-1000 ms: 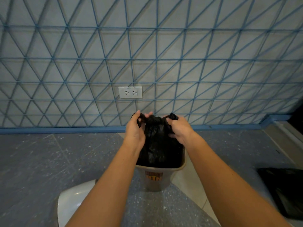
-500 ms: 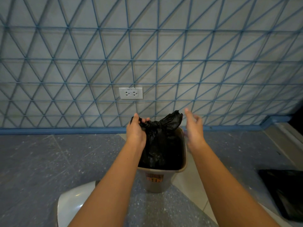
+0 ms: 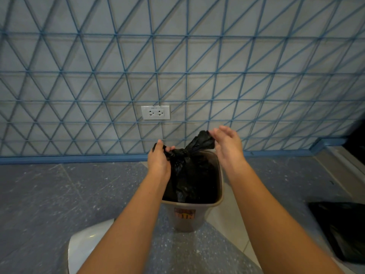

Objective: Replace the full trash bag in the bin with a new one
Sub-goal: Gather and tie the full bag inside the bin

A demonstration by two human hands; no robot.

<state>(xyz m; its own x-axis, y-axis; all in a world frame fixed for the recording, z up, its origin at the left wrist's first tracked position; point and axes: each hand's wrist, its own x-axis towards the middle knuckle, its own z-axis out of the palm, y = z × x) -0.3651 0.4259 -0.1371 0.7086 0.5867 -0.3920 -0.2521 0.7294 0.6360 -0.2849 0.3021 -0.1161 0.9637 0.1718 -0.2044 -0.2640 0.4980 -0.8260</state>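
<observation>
Against the blue-latticed wall, the knotted full bag [image 3: 189, 171] sat unlifted in the bin [image 3: 197, 216], left hand [image 3: 159, 161] clutching its twelve-o'clock knot, right hand [image 3: 227, 147] pinching one ear, the fresh bag unfitted.

An indoor room corner, home or office unclear: a grey wall [image 3: 217, 56] crossed by blue triangle lines, a white double socket [image 3: 155, 112], blue skirting [image 3: 69, 159], and a speckled grey tiled floor [image 3: 49, 194].
</observation>
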